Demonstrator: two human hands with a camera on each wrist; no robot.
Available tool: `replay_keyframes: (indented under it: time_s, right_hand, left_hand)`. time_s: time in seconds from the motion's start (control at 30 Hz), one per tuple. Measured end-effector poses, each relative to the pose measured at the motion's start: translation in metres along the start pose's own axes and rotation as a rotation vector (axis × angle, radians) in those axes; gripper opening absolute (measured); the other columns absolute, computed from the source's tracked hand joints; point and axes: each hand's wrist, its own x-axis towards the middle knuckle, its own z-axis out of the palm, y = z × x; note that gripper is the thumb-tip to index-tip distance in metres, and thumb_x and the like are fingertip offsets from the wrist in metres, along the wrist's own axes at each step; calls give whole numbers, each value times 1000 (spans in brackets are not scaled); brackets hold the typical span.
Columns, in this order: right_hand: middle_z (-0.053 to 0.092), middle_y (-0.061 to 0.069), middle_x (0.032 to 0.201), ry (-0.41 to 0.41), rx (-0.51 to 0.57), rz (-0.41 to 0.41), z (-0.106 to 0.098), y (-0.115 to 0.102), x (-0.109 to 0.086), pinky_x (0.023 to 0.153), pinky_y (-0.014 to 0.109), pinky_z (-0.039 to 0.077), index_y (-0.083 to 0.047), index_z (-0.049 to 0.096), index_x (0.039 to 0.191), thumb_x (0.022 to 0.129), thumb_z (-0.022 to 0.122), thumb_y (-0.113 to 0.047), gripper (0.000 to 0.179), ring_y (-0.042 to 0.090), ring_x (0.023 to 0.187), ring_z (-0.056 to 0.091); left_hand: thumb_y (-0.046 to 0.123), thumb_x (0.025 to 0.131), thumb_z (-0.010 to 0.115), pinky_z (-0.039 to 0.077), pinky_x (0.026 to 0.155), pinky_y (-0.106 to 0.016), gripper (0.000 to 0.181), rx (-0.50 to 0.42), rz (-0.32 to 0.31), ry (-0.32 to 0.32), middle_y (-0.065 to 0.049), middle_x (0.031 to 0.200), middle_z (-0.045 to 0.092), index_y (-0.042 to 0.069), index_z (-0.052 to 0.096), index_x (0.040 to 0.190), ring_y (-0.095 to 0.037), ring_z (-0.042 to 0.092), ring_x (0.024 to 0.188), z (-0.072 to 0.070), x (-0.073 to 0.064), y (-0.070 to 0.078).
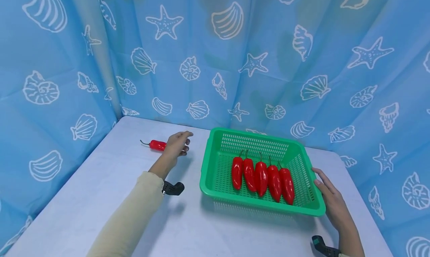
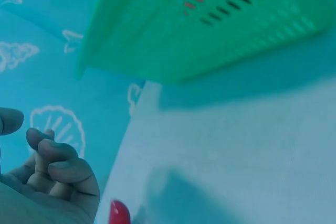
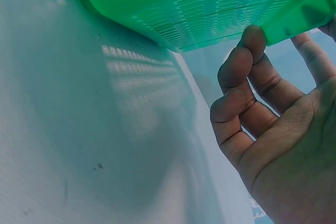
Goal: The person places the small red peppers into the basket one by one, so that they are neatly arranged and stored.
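Observation:
My left hand (image 1: pixel 175 147) is above the table's left side, its fingers loosely bent and nothing held. Beneath and partly behind it lies a red chili pepper (image 1: pixel 157 145) with a dark stem, its right part hidden by the hand. In the left wrist view, a red tip (image 2: pixel 119 212) shows beside the hand. A green plastic basket (image 1: pixel 207 167) with slotted walls stands right of centre. Several red chili peppers (image 1: pixel 261 178) lie side by side in it, stems toward the back. My right hand (image 1: pixel 330 201) holds the basket's right rim, thumb and forefinger at the edge.
The table (image 1: pixel 111 175) has a white cover. A blue curtain (image 1: pixel 201 63) with white shell and starfish prints hangs behind it and along both sides. A black wrist device (image 1: pixel 173 188) is on the left wrist, another (image 1: pixel 324 246) on the right.

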Motion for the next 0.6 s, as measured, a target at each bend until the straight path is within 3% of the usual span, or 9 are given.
replay_keyframes:
  time_s: [0.17, 0.37, 0.6]
  right_hand:
    - [42, 2, 142, 0, 23, -13, 0, 1, -1, 68, 29, 55, -39, 24, 158, 102, 42, -58, 62, 10, 85, 66]
    - [46, -15, 129, -3, 31, -33, -2, 3, -1, 68, 29, 56, -39, 25, 158, 102, 42, -57, 61, 10, 84, 67]
    - [44, -7, 137, -6, 41, -24, -1, 4, 0, 69, 28, 56, -39, 24, 158, 102, 43, -57, 61, 9, 86, 67]
  left_hand:
    - [39, 95, 60, 50, 70, -30, 40, 15, -35, 56, -8, 94, 55, 11, 61, 124, -26, 57, 82, -12, 4, -11]
    - [40, 95, 59, 49, 67, -28, 49, 64, -35, 115, -11, 108, 56, 9, 56, 133, -30, 57, 91, -27, 6, -23]
    - [42, 95, 61, 46, 59, -23, 54, 111, -80, 193, -12, 107, 56, 8, 53, 136, -26, 55, 81, -41, 7, -34]
